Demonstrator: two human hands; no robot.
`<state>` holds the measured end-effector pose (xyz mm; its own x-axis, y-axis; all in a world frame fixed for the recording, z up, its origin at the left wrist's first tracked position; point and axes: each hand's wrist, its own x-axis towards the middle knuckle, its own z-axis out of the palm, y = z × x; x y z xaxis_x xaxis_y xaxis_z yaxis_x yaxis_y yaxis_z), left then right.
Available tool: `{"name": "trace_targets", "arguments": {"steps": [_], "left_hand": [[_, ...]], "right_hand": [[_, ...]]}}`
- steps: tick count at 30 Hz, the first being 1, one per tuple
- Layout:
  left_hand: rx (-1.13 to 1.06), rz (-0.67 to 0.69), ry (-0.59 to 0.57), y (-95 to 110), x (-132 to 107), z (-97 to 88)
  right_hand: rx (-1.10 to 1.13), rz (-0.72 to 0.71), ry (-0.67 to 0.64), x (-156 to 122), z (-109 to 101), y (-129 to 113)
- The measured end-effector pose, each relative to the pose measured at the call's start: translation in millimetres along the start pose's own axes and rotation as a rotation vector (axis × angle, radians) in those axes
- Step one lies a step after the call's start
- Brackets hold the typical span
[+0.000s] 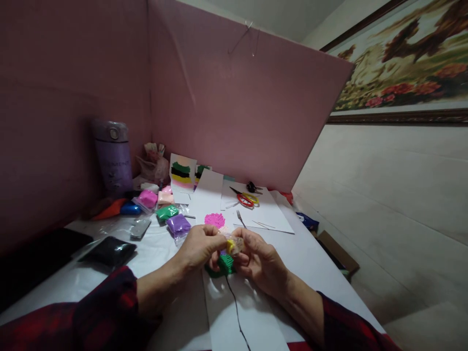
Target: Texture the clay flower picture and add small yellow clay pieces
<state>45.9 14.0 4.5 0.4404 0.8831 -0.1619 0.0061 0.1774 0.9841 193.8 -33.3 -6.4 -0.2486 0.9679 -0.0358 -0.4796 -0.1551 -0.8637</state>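
My left hand (200, 247) and my right hand (266, 265) meet over the white paper (223, 319). Between them is a small clear plastic bag with yellow clay (231, 246) inside, pinched by the fingers of both. Below the fingers, partly covered, lies green clay (225, 263) with ridged lines. A thin black strand (236, 303) runs from it down the sheet. Just beyond my hands is a frilled pink clay shape (214, 220). Some purple and pale pink bits near the fingers are mostly hidden.
Left of my hands are bags of purple clay (179, 225), green clay (167, 213), magenta clay (147, 199) and black clay (109, 253). A purple bottle (114, 158) stands behind. Farther off lie scissors (244, 199) and a fork (240, 218). Pink panels (234, 107) enclose the table's back.
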Motion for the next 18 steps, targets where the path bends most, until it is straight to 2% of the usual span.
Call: {"name": "trace_targets", "arguments": {"steps": [2,5,9,12,18], "left_hand": [[-0.027,0.005,-0.029,-0.1,-0.1,-3.1],[-0.167,0.032,-0.157,-1.7,-1.2,-6.5],[-0.274,0.076,-0.306,-3.5,-4.9,-6.4],[-0.251,0.102,-0.3,-4.6,-6.5,-4.3],[-0.2,0.087,-0.174,-4.9,-1.5,-1.6]], "right_hand": [[-0.033,0.001,0.0,-0.3,-1.1,-1.8],[-0.045,-0.028,0.012,1.0,-4.2,-5.5],[-0.083,-0.048,0.11,4.5,-6.7,-8.5],[-0.139,-0.055,0.166,6.5,-6.0,-6.8],[-0.222,-0.109,0.175,10.0,-8.6,0.8]]}}
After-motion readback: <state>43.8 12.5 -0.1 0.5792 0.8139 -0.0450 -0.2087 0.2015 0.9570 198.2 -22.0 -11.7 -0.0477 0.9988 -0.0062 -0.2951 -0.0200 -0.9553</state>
